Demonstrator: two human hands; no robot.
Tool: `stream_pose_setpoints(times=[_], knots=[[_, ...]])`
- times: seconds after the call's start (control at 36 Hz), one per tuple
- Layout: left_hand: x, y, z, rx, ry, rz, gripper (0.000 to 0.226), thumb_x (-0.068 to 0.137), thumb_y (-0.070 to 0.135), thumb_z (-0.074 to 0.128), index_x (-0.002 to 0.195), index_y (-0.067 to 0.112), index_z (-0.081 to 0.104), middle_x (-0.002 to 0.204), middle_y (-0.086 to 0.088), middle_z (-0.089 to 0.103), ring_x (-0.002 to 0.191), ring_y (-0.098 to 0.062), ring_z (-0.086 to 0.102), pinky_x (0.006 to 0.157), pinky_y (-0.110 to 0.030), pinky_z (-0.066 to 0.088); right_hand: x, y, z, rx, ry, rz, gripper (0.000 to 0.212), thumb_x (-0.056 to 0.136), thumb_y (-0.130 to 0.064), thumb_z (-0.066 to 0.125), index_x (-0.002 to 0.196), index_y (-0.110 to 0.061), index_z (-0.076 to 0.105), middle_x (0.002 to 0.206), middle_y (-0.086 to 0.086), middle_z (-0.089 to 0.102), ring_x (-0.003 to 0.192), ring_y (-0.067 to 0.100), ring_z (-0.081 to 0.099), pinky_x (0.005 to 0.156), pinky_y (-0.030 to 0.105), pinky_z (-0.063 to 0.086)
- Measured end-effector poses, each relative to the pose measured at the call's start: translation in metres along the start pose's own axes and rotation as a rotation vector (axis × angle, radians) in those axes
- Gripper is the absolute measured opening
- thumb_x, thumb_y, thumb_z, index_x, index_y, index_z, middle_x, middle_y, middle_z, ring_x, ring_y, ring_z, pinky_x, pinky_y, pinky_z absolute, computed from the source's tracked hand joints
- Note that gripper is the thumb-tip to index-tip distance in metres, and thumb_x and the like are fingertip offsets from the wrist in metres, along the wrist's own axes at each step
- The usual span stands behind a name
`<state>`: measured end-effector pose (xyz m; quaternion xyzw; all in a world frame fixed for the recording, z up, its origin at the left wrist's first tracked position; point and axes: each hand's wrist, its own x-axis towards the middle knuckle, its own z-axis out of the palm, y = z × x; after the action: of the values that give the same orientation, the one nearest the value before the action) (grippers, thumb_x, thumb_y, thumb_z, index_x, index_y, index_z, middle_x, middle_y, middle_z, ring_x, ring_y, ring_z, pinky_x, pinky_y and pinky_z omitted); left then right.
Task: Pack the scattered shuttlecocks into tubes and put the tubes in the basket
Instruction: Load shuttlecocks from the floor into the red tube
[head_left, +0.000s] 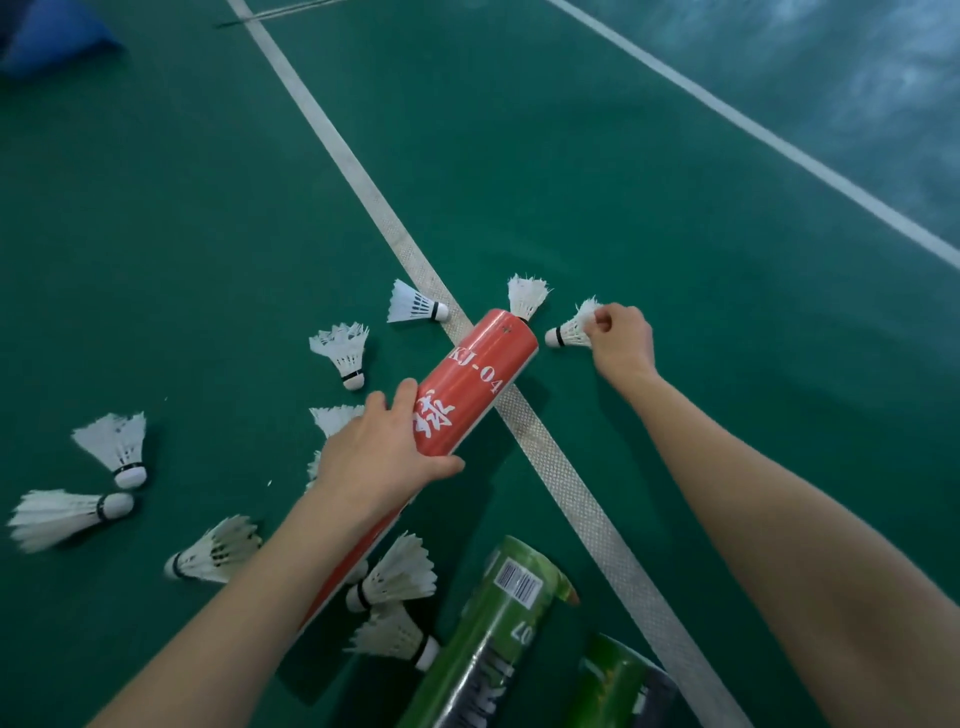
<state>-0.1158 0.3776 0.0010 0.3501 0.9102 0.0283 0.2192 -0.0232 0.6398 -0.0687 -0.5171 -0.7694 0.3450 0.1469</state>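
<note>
On a green badminton court (571, 156), a person's left hand (384, 457) wraps around the middle of a red tube (478, 379), fingers over the top and thumb along the lower side, holding it at a slant across the centre of the frame. The tube is glossy red cardboard printed with white characters and the code "KJ-04"; its far end points toward the upper right and lies over a white court line (561, 462) that runs diagonally from the top of the frame to the lower right.

Just right of centre, the right hand (621, 338) is closed, pinching the feather skirt of a white shuttlecock (569, 332), its cork tip with a black band pointing left toward the tube's end. Another shuttlecock (527, 296) sits just beyond the tube's far rim, feathers up.

More white feather shuttlecocks lie scattered on the floor: one (415, 304) beside the line above the tube, one (343, 351) left of it, two (117, 447) at the left edge, and a cluster (395, 577) below the left forearm. Their feathers look frayed at the tips.

At the bottom of the frame lie a green tube (493, 623) bearing a barcode label and a second green tube (618, 686) beside it. A blue object (52, 41) shows blurred at the upper left.
</note>
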Motion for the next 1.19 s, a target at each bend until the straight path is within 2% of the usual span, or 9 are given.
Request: stream_pose_setpoints(times=[0.11,0.22,0.33,0.5,0.64,0.75,0.89,1.03,1.19], knots=[[-0.018,-0.010,0.004,-0.003,0.012,0.008,0.093,0.071,0.069,0.064,0.141,0.029,0.017,0.116,0.001,0.043,0.091,-0.017,0.053,0.073,-0.032,0.047,-0.036,0.002,-0.017,0.003,0.026,-0.055,0.022,0.098,-0.017,0.047,0.107,-0.004,0.062,0.111,0.013,0.055,0.110,0.030,0.048,0.081,0.028,0.035],[-0.035,-0.019,0.010,0.010,0.056,0.036,0.096,0.071,0.068,0.064,0.142,0.030,0.014,0.116,0.001,0.041,0.094,-0.017,0.056,0.079,-0.034,0.051,-0.079,-0.011,-0.032,0.248,-0.001,-0.072,0.021,0.098,-0.020,0.046,0.114,-0.009,0.053,0.124,0.001,0.041,0.118,0.015,0.037,0.095,0.023,0.029],[-0.046,-0.027,0.012,0.014,0.087,0.066,0.096,0.072,0.063,0.067,0.143,0.032,0.011,0.121,0.000,0.039,0.100,-0.019,0.055,0.079,-0.034,0.051,-0.103,-0.030,-0.041,0.520,-0.019,-0.082,0.009,0.095,-0.018,0.049,0.092,-0.024,0.053,0.125,-0.005,0.053,0.104,0.009,0.053,0.092,0.027,0.042],[-0.055,-0.033,0.010,-0.025,0.127,0.097,0.096,0.074,0.060,0.068,0.145,0.033,0.010,0.124,0.001,0.038,0.103,-0.017,0.053,0.080,-0.032,0.049,-0.128,-0.052,-0.044,0.570,-0.163,-0.192,0.022,0.098,-0.012,0.045,0.079,-0.021,0.045,0.088,-0.014,0.051,0.065,-0.011,0.048,0.068,0.016,0.037],[-0.059,-0.030,0.009,-0.107,0.154,0.113,0.097,0.073,0.060,0.069,0.146,0.035,0.011,0.123,0.004,0.037,0.102,-0.014,0.051,0.081,-0.029,0.045,-0.147,-0.057,-0.037,0.502,-0.328,-0.263,0.010,0.102,-0.025,0.039,0.102,-0.022,0.049,0.102,-0.010,0.056,0.086,-0.005,0.055,0.080,0.020,0.042],[-0.059,-0.027,0.012,-0.112,0.162,0.103,0.096,0.073,0.059,0.070,0.146,0.034,0.013,0.122,0.003,0.038,0.103,-0.015,0.051,0.085,-0.031,0.047,-0.153,-0.059,-0.036,0.495,-0.348,-0.254,0.051,0.097,-0.052,0.025,0.139,-0.030,0.043,0.135,-0.004,0.049,0.122,0.013,0.048,0.104,0.033,0.036],[-0.050,-0.021,0.010,-0.085,0.131,0.090,0.096,0.072,0.056,0.073,0.145,0.033,0.016,0.122,0.000,0.040,0.103,-0.019,0.053,0.087,-0.035,0.049,-0.155,-0.059,-0.030,0.483,-0.454,-0.235,0.056,0.093,-0.058,0.019,0.142,-0.038,0.039,0.121,-0.011,0.052,0.107,-0.005,0.047,0.100,0.030,0.030],[-0.033,-0.015,0.005,-0.059,0.108,0.075,0.093,0.069,0.055,0.075,0.142,0.035,0.020,0.117,-0.001,0.042,0.097,-0.021,0.055,0.083,-0.037,0.051,-0.130,-0.051,-0.021,0.556,-0.435,-0.130,0.064,0.083,-0.076,0.020,0.130,-0.045,0.051,0.136,-0.002,0.054,0.128,0.018,0.045,0.115,0.052,0.023],[-0.011,-0.007,0.005,-0.030,0.060,0.023,0.094,0.068,0.056,0.075,0.142,0.033,0.021,0.115,-0.003,0.041,0.097,-0.023,0.056,0.079,-0.034,0.047,-0.094,-0.043,-0.001,0.628,-0.322,-0.010,0.059,0.100,-0.053,0.015,0.138,-0.021,0.048,0.144,0.001,0.047,0.132,0.016,0.040,0.115,0.046,0.025]])
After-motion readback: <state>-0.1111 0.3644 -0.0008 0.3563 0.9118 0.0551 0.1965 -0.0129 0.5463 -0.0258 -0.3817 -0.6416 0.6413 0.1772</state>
